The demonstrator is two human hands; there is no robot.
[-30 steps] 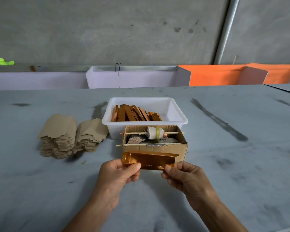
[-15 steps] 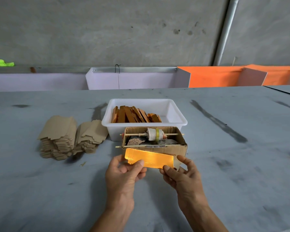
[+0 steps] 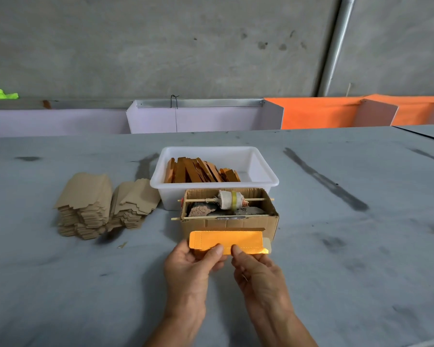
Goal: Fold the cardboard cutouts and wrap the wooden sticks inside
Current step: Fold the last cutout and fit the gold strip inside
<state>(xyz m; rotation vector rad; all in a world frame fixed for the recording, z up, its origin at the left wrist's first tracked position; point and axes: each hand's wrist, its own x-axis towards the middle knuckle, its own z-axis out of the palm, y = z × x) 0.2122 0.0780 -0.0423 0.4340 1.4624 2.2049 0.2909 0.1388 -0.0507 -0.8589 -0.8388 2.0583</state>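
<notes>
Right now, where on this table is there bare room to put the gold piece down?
The table is bare right of the cardboard box and white tub, and near the front edge beside both hands. It is crowded at centre, where tub and box touch, and left of them, where the cutout stacks lie. The left hand and right hand pinch the gold piece.

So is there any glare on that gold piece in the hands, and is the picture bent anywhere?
Head view: the shiny gold folded cardboard cutout glares bright orange-yellow across its upper face, washing out detail; both hands hold it sharp, unblurred. Wide-angle distortion tilts the grey wall pipe; soft shadows lie beside the tan cardboard stacks.
</notes>
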